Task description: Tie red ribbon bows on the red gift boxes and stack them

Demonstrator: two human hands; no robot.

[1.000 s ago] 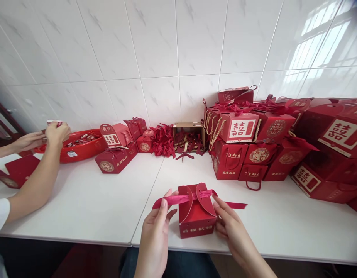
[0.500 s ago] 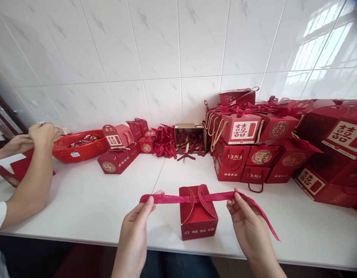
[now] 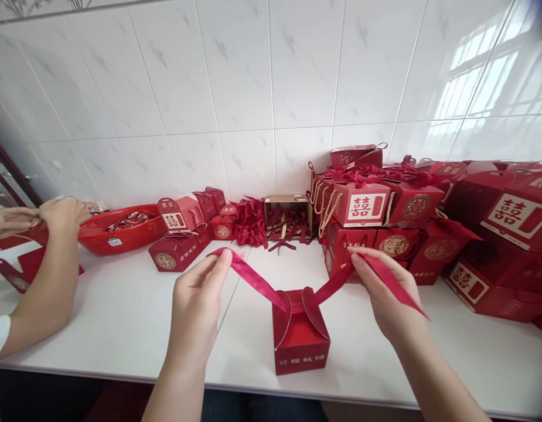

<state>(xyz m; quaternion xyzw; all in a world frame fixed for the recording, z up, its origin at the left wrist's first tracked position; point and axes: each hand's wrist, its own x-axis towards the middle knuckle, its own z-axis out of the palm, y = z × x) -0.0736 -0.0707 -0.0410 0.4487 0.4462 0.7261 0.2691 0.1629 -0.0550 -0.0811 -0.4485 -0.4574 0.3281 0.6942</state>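
Observation:
A small red gift box (image 3: pixel 300 343) with gold characters stands upright on the white table in front of me. A crimson ribbon (image 3: pixel 258 281) runs through the curved flaps at its top and rises to both sides in a V. My left hand (image 3: pixel 200 290) pinches one end between thumb and fingers, up and left of the box. On the other side, my right hand (image 3: pixel 387 293) pinches the ribbon too, and its loose tail hangs past the fingers to the right. Neither hand touches the box itself.
Finished red boxes (image 3: pixel 367 205) are piled at the right. Against the wall lie a heap of ribbons (image 3: pixel 248 220) and an open carton (image 3: pixel 289 199) of dark strips. Further left are several boxes (image 3: pixel 178 252), a red basket (image 3: pixel 121 240) of sweets, and another person's arms (image 3: pixel 55 264).
Both my hands have lifted with the ribbon, so it now slopes up from the box instead of stretching nearly level. My view has tilted up slightly. The other person's hands have shifted a little.

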